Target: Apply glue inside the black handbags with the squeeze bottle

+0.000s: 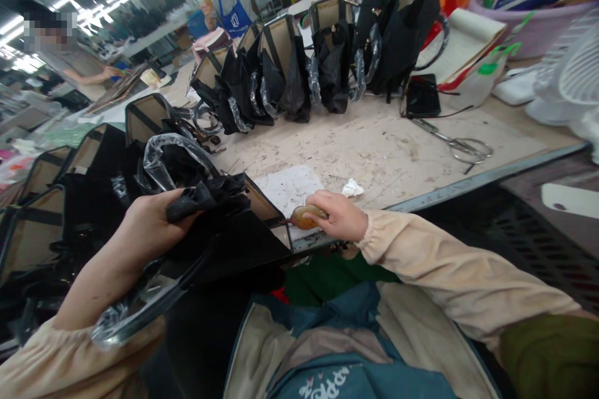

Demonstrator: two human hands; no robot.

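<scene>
My left hand (156,221) grips the gathered black fabric of a black bag (234,230), which lies tilted at the table's near edge with its tan base toward the right. A plastic-wrapped handle of the bag hangs beside my left forearm. In my right hand (334,215) is a small yellowish-brown bottle (307,216), its thin reddish tip pointing left and touching or almost touching the bag's base corner. A white sheet (290,187) lies on the table behind the bottle, and a crumpled white tissue (352,187) sits just beyond my right hand.
Black bags (285,68) with wrapped handles line the back of the table (374,143); more bags (98,156) crowd the left. Scissors (461,146), a phone (422,95), a notebook (472,43), a white fan (571,68) and a purple basin (528,25) are at the right. Two people work beyond.
</scene>
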